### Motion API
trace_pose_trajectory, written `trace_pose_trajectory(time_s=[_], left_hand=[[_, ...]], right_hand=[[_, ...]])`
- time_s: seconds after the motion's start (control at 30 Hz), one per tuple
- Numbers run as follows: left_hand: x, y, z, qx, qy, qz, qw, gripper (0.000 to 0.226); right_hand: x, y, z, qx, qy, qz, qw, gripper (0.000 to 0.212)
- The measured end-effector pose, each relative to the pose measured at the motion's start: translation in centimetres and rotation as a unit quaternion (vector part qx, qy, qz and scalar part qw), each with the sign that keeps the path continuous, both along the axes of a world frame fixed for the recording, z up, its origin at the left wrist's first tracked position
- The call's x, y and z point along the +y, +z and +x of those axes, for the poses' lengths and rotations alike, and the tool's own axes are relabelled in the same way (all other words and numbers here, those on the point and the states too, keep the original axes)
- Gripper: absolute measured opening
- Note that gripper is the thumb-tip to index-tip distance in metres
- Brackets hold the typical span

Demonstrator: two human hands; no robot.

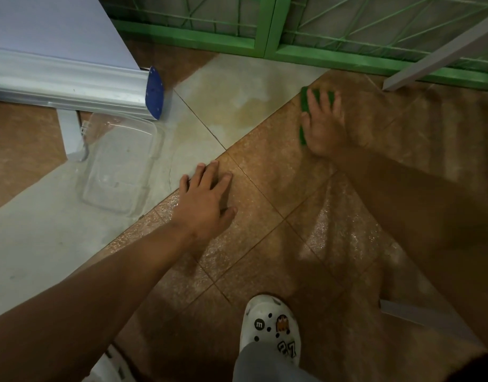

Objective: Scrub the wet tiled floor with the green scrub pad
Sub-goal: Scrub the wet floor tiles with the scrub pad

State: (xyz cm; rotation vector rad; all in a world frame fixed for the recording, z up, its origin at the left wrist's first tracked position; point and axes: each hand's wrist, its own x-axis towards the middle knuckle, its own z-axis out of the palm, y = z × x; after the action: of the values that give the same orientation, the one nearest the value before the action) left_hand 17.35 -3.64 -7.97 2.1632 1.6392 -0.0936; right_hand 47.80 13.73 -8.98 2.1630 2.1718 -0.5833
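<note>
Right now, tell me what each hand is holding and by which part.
The right hand presses the green scrub pad flat to the tiled floor, covering its top face. The left hand holds nothing, resting spread on the tiles.

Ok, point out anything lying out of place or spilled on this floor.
A clear plastic container lies on the grey floor strip beside the silver banner base, an odd spot for it. A yellowish wet stain spreads over the pale tile near the green scrub pad under the right hand. Nothing looks broken.

Dim, warm light; wet glare on tiles (333,230); right hand (324,128) motion-blurred
</note>
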Motion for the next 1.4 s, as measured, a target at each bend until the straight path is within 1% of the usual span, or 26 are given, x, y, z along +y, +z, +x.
trace_pose_trajectory(time_s=[0.07, 0.17, 0.3, 0.43, 0.47, 0.53, 0.6, 0.67, 0.7, 0.8, 0.93, 1.03, 1.17, 1.27, 1.4], left_hand=[[0.1, 0.2, 0.0, -0.003, -0.001, -0.001, 1.000, 0.080], [0.2, 0.6, 0.2, 0.003, 0.000, -0.011, 1.000, 0.080], [0.3, 1.0, 0.6, 0.017, -0.005, -0.014, 1.000, 0.080], [1.1, 1.2, 1.0, 0.039, -0.028, 0.006, 0.999, 0.083], [1.5, 1.2, 1.1, 0.040, -0.032, 0.009, 0.999, 0.084], [2.5, 1.2, 1.1, 0.036, -0.031, 0.010, 0.999, 0.086], [3.3, 1.1, 0.9, 0.029, -0.022, 0.010, 0.999, 0.084], [3.6, 0.8, 0.7, 0.031, -0.022, 0.015, 0.999, 0.082], [3.6, 0.7, 0.7, 0.032, -0.023, 0.018, 0.999, 0.082], [3.6, 0.5, 0.4, 0.035, -0.026, 0.026, 0.999, 0.082], [3.8, 0.5, 0.1, 0.044, -0.030, 0.024, 0.998, 0.083], [3.8, 0.5, 0.1, 0.046, -0.033, 0.017, 0.998, 0.083], [3.5, 0.3, 0.1, 0.046, -0.030, 0.019, 0.998, 0.081], [3.4, 0.2, 0.2, 0.044, -0.029, 0.024, 0.998, 0.080], [3.2, 0.2, 0.2, 0.043, -0.025, 0.023, 0.999, 0.081]], right_hand=[[1.8, 0.2, 0.2, 0.008, -0.045, -0.019, 0.999, 0.061], [0.8, 0.4, -0.5, 0.000, -0.043, -0.020, 0.999, 0.061], [-5.7, 0.0, -1.9, 0.005, 0.003, -0.008, 1.000, 0.061], [-13.9, -0.7, -1.6, 0.023, 0.024, 0.025, 0.999, 0.059], [-15.3, -1.0, -0.9, 0.033, 0.015, 0.024, 0.999, 0.058], [-16.1, -1.2, 1.0, 0.046, -0.042, 0.014, 0.998, 0.057], [-14.9, -1.2, 2.9, 0.023, -0.106, 0.015, 0.994, 0.058], [-12.1, -1.1, 4.5, -0.008, -0.140, 0.015, 0.990, 0.061], [-10.5, -1.0, 5.2, -0.009, -0.155, 0.011, 0.988, 0.061], [-5.3, -0.6, 5.7, 0.001, -0.171, 0.021, 0.985, 0.061], [0.1, -0.1, 3.4, 0.005, -0.178, 0.017, 0.984, 0.061], [2.4, -0.1, 0.5, 0.014, -0.144, -0.005, 0.990, 0.062], [1.7, -0.3, -3.3, 0.016, -0.045, -0.008, 0.999, 0.063], [-1.9, -0.5, -5.6, 0.018, 0.019, 0.004, 1.000, 0.062], [-9.0, -0.8, -6.7, 0.013, 0.076, 0.009, 0.997, 0.061]])
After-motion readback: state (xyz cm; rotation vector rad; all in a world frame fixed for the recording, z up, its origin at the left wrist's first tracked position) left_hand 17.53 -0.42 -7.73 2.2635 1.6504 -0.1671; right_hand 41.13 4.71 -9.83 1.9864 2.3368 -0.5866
